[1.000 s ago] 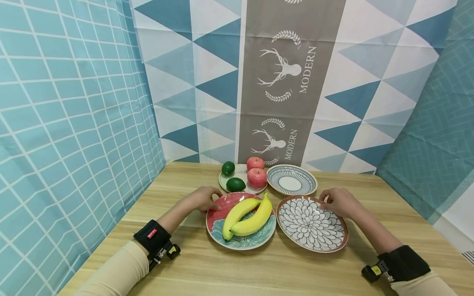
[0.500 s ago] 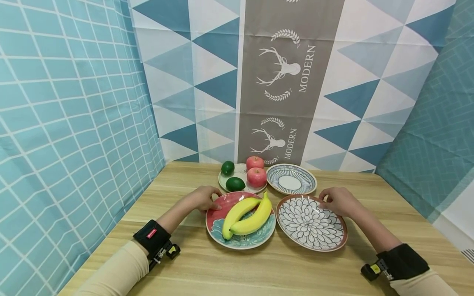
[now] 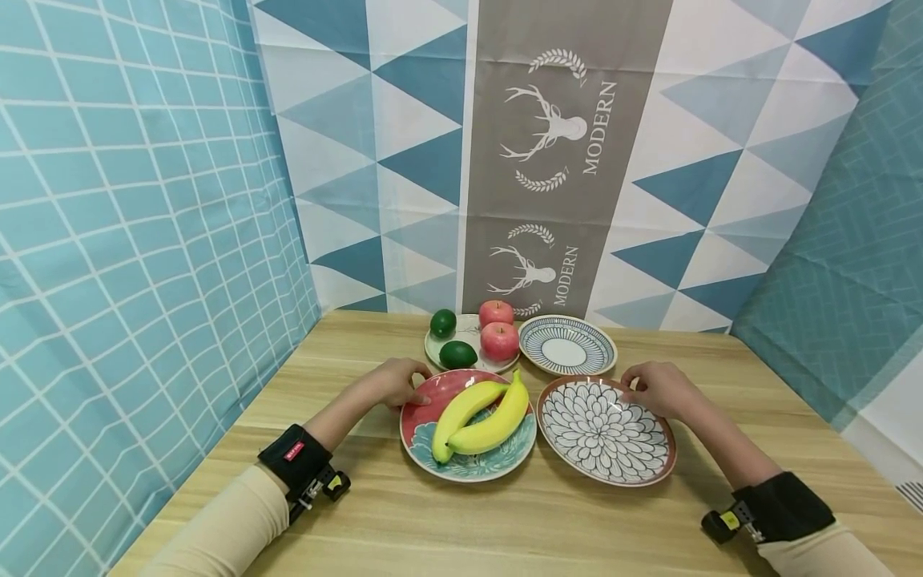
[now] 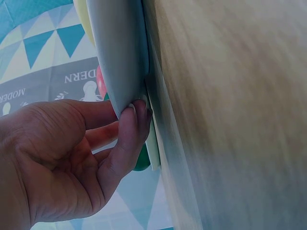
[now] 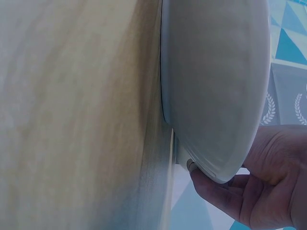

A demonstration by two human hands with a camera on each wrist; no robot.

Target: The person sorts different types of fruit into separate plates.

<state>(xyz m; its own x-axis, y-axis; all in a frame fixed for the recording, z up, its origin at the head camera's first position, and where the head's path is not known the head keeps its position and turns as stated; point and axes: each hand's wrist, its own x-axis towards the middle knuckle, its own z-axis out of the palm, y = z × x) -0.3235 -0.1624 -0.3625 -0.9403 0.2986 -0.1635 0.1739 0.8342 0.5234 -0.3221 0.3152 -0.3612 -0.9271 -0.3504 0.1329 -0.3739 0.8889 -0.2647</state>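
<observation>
My left hand pinches the left rim of a red and teal plate. One banana and a second banana lie on it, partly crossing. In the left wrist view, thumb and fingers of the left hand grip the plate's edge from both sides. To the right, my right hand holds the upper right rim of a brown-edged plate with a petal pattern. The right wrist view shows this plate's pale underside, with fingers of the right hand curled under the rim.
Behind stands a pale plate bearing a red apple, another apple, a dark green oval fruit and a second green fruit. Beside it sits a blue-patterned plate. Patterned cloths hang behind the wooden table.
The head view has shifted very slightly. Both hands stay on their plates, and the plates and fruit keep their places.
</observation>
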